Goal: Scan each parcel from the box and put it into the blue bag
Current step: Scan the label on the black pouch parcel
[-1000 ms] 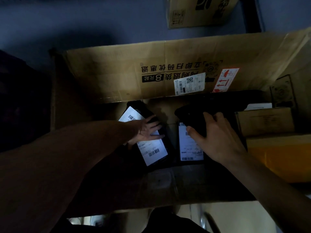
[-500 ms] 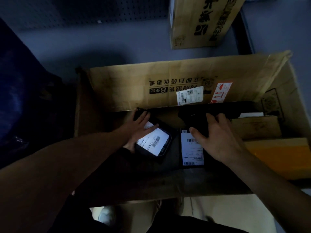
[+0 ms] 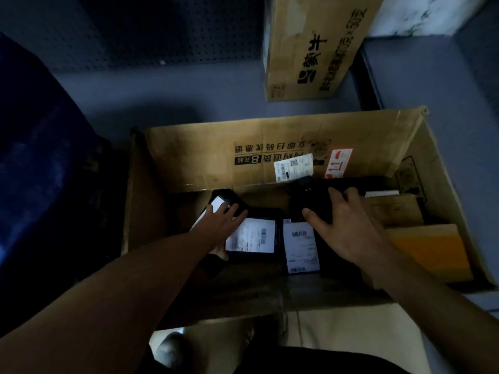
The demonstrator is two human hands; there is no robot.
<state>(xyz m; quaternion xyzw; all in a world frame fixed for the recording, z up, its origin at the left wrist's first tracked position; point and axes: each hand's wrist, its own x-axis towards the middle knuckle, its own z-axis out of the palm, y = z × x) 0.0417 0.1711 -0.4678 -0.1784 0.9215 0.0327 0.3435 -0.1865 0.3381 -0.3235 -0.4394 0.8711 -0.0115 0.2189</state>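
Note:
An open cardboard box (image 3: 205, 160) on the floor holds several black parcels with white labels. My left hand (image 3: 220, 225) grips the left edge of one black parcel (image 3: 252, 236), fingers on top and thumb beneath, its label facing up. Behind that hand lies another black parcel (image 3: 226, 198). A third black parcel (image 3: 301, 247) lies flat in the middle of the box. My right hand (image 3: 348, 228) is wrapped over a dark handheld scanner (image 3: 310, 197) just above that third parcel. The blue bag (image 3: 40, 171) stands to the left of the box, in shadow.
Brown cardboard parcels (image 3: 391, 211) and an orange-brown one (image 3: 429, 249) fill the box's right side. A second closed carton (image 3: 310, 49) stands behind the box. A dark pegboard wall (image 3: 162, 28) is at the back. My shoe (image 3: 172, 352) is below the box's near wall.
My left hand has closed on the labelled parcel, turned it and drawn it toward the box's middle. My right hand has stayed on the scanner. The view has pulled back.

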